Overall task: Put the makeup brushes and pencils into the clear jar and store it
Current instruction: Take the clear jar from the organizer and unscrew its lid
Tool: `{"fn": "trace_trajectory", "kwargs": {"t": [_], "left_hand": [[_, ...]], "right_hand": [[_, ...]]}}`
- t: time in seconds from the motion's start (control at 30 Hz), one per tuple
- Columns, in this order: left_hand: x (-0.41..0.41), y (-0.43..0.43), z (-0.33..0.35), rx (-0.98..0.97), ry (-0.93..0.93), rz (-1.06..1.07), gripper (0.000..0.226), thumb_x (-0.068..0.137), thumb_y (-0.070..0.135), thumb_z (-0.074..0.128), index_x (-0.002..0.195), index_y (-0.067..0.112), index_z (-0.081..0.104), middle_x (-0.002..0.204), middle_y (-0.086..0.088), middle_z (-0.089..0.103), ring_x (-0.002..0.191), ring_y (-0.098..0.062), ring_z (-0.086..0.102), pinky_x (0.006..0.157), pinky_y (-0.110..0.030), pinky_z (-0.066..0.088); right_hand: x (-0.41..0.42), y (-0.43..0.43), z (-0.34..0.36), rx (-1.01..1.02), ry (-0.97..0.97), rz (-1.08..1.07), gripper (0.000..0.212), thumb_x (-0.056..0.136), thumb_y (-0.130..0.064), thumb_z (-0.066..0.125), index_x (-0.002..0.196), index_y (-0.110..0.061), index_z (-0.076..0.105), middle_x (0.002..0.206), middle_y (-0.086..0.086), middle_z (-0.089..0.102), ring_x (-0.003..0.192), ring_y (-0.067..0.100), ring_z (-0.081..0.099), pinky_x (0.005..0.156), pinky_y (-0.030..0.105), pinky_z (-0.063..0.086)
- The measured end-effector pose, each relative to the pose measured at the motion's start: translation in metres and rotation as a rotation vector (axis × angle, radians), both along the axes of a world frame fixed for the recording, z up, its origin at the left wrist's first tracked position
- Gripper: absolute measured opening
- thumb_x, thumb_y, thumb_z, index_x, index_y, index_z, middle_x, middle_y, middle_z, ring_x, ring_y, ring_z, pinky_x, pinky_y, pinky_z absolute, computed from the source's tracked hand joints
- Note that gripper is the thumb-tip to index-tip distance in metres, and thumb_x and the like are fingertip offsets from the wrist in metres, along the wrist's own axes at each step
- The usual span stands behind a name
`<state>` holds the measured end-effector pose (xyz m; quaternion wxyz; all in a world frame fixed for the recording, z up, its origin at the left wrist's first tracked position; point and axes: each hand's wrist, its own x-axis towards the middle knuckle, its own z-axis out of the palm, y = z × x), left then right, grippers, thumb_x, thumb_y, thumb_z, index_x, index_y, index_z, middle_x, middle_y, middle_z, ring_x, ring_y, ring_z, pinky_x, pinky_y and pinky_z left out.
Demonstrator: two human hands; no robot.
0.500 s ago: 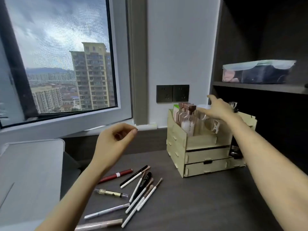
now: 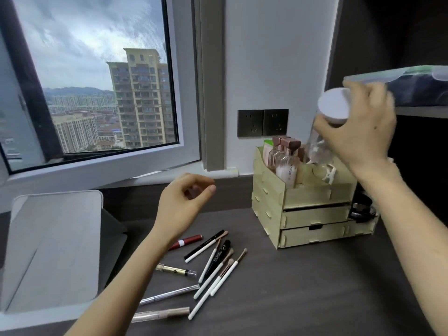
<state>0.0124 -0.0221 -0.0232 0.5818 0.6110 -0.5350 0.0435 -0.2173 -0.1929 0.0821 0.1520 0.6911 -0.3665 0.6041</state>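
Observation:
My right hand grips a clear jar with a white lid, held tilted in the air just above the wooden organizer. Several makeup brushes with white handles and pencils lie scattered on the dark desk below my left hand. My left hand hovers above them, fingers loosely curled, holding nothing. A red pencil and a gold tube lie among them.
The organizer holds pink-capped bottles and has two drawers. A grey tablet case lies at the left. A lidded plastic box sits on the dark shelf at the right. The window is behind, and wall sockets above the organizer.
My right hand has closed on the jar and lifted it up out of the organizer. My left hand has barely moved.

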Motion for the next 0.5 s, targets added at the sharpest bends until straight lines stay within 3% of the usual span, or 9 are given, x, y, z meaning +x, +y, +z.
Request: {"fn": "trace_trajectory", "kwargs": {"t": [0.03,0.1,0.17,0.27,0.33,0.4,0.5], "left_hand": [[-0.003,0.001,-0.004,-0.003,-0.026,0.025,0.006,0.078,0.031,0.069,0.084,0.03,0.069,0.082,0.016,0.065,0.082,-0.004,0.057,0.073,-0.022,0.043],[-0.009,0.005,-0.012,-0.017,-0.129,0.077,0.03,0.074,0.046,0.065,0.099,0.029,0.067,0.097,0.016,0.065,0.094,-0.003,0.056,0.084,-0.024,0.043],[-0.016,0.009,-0.021,-0.018,-0.28,0.08,0.059,0.07,0.055,0.064,0.122,0.027,0.057,0.113,0.01,0.06,0.105,-0.009,0.052,0.094,-0.025,0.039],[-0.021,0.016,-0.039,0.063,-0.558,0.123,0.09,0.063,0.064,0.067,0.139,0.027,0.037,0.127,-0.007,0.054,0.114,-0.024,0.049,0.095,-0.038,0.039],[-0.016,0.022,-0.054,0.136,-0.697,0.232,0.096,0.06,0.065,0.069,0.14,0.028,0.032,0.126,-0.015,0.053,0.11,-0.032,0.051,0.088,-0.042,0.042],[-0.007,0.032,-0.069,0.178,-0.766,0.31,0.095,0.058,0.057,0.076,0.139,0.027,0.034,0.118,-0.015,0.057,0.1,-0.033,0.054,0.08,-0.042,0.044],[0.006,0.05,-0.086,0.149,-0.79,0.331,0.074,0.066,0.048,0.072,0.131,0.028,0.043,0.102,-0.009,0.065,0.081,-0.029,0.06,0.065,-0.036,0.049]], "right_hand": [[0.003,0.019,-0.008,-0.058,-0.015,0.063,0.059,0.072,-0.037,0.062,0.12,-0.005,0.05,0.114,0.026,0.051,0.104,0.037,0.047,0.082,0.036,0.037],[0.017,0.051,-0.032,-0.07,-0.047,0.225,0.054,0.072,-0.034,0.066,0.116,-0.006,0.054,0.11,0.021,0.053,0.1,0.025,0.045,0.08,0.028,0.033],[0.035,0.074,-0.06,0.12,-0.09,0.443,0.051,0.071,-0.036,0.067,0.115,-0.012,0.055,0.112,0.01,0.052,0.097,0.012,0.045,0.08,0.023,0.036],[0.065,0.09,-0.102,0.563,-0.191,0.732,0.041,0.074,-0.042,0.064,0.111,-0.027,0.056,0.112,0.0,0.054,0.101,0.014,0.053,0.083,0.031,0.049],[0.079,0.097,-0.122,0.794,-0.288,0.855,0.032,0.076,-0.043,0.063,0.106,-0.031,0.056,0.101,0.001,0.057,0.088,0.018,0.061,0.073,0.037,0.056],[0.085,0.106,-0.138,1.004,-0.33,0.96,0.033,0.082,-0.035,0.063,0.113,-0.022,0.057,0.087,0.001,0.058,0.066,0.011,0.064,0.066,0.04,0.056],[0.084,0.113,-0.157,1.12,-0.102,1.081,0.029,0.084,-0.035,0.063,0.107,-0.018,0.061,0.061,-0.008,0.062,0.047,0.016,0.057,0.056,0.04,0.052]]}}
